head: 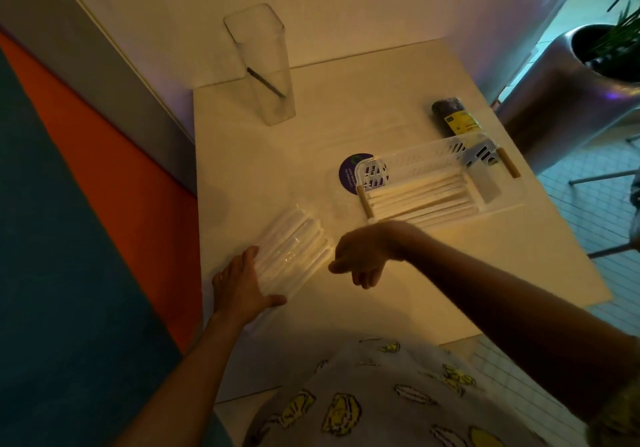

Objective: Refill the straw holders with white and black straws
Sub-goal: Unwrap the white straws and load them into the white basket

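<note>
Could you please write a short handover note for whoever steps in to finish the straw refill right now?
Left hand: flat on the near end of the white straw pack, steadying it on the table.
Right hand: loosely curled at the pack's other end; I cannot tell whether it pinches the wrap.
Tray: holds some white straws, lying flat.
Clear holder: upright at the back, with one black straw inside.
Black straw pack: behind the tray, looks unopened.
Done: white straws partly stocked in the tray.
Left: open the white pack, top up the tray, then fill the clear holder with black straws.
</note>
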